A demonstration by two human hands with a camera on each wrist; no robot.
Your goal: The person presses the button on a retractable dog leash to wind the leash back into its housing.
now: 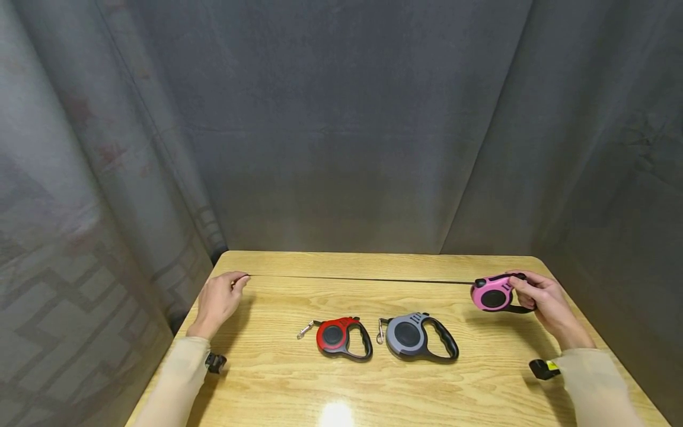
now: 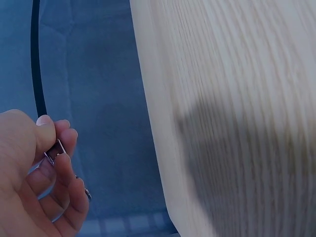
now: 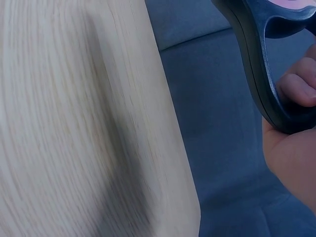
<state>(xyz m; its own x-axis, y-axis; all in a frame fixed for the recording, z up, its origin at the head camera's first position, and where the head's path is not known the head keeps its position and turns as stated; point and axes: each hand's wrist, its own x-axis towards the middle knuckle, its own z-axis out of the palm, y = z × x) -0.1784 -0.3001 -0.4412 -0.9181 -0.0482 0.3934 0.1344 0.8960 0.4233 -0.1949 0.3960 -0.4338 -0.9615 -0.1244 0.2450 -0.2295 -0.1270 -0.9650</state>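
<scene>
The pink leash (image 1: 493, 294), one of three retractable leashes, is gripped by the right hand (image 1: 544, 302) above the table (image 1: 341, 379). Its black strap (image 1: 363, 278) stretches to the left hand (image 1: 219, 299), which pinches its metal clip (image 2: 53, 152). Nearer than the strap lie one red leash (image 1: 337, 337) and one grey leash (image 1: 413, 335).

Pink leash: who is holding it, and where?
The right hand grips the pink leash by its black handle; the left hand pinches the metal clip on its pulled-out cord.

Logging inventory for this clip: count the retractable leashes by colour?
Pink leash: 1, held in the right hand, cord pulled out to the left hand
Red leash: 1
Grey leash: 1
Total: 3
</scene>
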